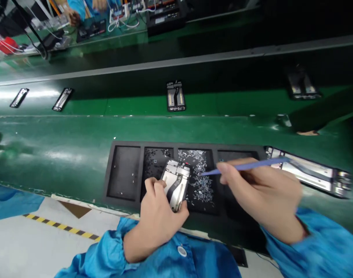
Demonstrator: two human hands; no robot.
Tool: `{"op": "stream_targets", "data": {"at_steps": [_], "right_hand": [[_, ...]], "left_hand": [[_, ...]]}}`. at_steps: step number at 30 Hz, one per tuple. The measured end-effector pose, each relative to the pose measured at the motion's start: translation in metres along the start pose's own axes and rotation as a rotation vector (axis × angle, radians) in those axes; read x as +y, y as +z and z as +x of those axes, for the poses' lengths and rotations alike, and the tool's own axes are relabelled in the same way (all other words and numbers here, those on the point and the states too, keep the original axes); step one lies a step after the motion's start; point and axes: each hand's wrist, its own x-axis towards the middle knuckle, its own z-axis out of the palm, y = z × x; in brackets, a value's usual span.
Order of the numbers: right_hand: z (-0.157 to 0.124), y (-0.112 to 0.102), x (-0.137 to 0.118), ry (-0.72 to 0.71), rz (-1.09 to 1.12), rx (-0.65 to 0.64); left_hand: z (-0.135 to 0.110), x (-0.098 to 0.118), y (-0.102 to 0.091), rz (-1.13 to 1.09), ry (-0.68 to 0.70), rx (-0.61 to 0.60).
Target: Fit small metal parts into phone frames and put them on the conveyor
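A: In the head view, where is the phone chassis [176,185]?

B: In the left hand [160,220], above the divider between compartments 2 and 3, counted from the left, of the black tray [142,173].

A: How does it sit against the fingers?

B: They are clamped on it: curled fingers at its left edge, thumb at its lower right corner. Its upper end sticks out beyond them, and its silvery face is turned up.

A: And the right hand [263,191]?

B: Thumb and fingers are closed on a purple stick [251,166]. Its tip points left, over the small shiny pieces [202,177] in compartment 3, just beside the chassis. I can't tell whether the tip touches any.

A: Anything near that hand?

B: A second chassis [309,172] lies on the green bench [63,146], beyond the tray's right end.
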Motion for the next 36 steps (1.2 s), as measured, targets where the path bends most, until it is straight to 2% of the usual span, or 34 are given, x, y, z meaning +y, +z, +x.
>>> {"op": "stream_targets", "data": {"at_steps": [2, 4, 8, 14, 18, 20, 26, 36], "right_hand": [[0.010, 0.022, 0.002, -0.146, -0.029, 0.007], [0.017, 0.042, 0.004, -0.256, -0.041, 0.004], [0.018, 0.069, 0.008, -0.333, -0.006, 0.004], [0.007, 0.079, 0.015, -0.416, 0.029, -0.030], [0.006, 0.081, 0.016, -0.402, 0.021, -0.065], [0.006, 0.080, 0.017, -0.390, 0.014, -0.079], [0.005, 0.078, 0.019, -0.370, -0.008, -0.116], [0.007, 0.075, 0.015, -0.365, 0.007, -0.181]], "left_hand": [[-0.007, 0.005, 0.010, 0.029, 0.000, -0.002], [-0.005, 0.006, 0.012, 0.080, 0.038, -0.021], [0.004, -0.004, -0.004, 0.164, 0.207, -0.102], [0.032, -0.030, -0.027, 0.178, 0.613, -0.231], [0.053, -0.032, -0.024, 0.103, 0.909, -0.242], [0.056, -0.028, -0.019, 0.078, 0.999, -0.211], [0.046, -0.020, -0.005, 0.146, 1.018, -0.216], [0.042, -0.021, -0.003, 0.164, 1.006, -0.176]]}}
